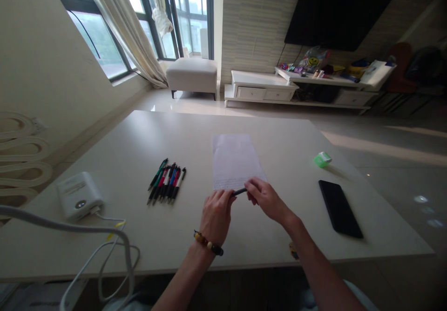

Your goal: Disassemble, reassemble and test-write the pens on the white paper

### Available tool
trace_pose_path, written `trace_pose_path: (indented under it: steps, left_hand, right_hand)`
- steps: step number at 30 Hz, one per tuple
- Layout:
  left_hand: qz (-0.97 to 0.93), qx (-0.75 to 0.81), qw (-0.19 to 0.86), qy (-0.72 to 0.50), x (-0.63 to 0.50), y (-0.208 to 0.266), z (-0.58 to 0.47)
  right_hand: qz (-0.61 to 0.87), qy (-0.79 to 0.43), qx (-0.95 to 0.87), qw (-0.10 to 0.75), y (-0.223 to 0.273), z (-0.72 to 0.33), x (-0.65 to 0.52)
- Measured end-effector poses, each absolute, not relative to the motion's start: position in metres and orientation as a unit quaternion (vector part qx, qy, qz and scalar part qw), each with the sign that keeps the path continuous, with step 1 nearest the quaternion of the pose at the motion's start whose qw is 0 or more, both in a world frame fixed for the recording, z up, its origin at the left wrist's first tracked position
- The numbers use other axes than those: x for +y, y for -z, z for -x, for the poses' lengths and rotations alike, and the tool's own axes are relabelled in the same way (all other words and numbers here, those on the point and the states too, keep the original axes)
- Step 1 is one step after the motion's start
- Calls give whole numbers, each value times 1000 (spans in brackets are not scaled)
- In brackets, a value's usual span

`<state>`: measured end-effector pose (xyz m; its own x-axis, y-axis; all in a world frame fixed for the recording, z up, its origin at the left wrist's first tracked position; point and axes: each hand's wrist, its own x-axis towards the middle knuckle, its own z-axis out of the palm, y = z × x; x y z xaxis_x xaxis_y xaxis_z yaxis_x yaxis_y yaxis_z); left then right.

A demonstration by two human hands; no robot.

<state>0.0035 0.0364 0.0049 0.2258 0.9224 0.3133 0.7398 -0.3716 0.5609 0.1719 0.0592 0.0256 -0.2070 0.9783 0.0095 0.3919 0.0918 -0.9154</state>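
Observation:
Between my two hands, just over the near edge of a white sheet of paper, is a dark pen. My left hand, with a beaded bracelet at the wrist, grips one end of it. The other end sits in the pinched fingers of my right hand. Small lines of writing run along the sheet's near edge. To the left, several pens with black grips and coloured barrels lie side by side in a group.
A white power bank with a cable lies at the table's left. On the right are a black phone and a small green-and-white box. A small yellow-and-black item lies by my right forearm at the white table's near edge.

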Motion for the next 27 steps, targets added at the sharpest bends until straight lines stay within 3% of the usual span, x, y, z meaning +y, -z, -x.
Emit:
trace_pose_path:
  steps: [27]
  left_hand:
    - [-774, 536, 159, -297, 36, -6, -1]
  right_hand:
    - [524, -414, -661, 342, -27, -168, 56]
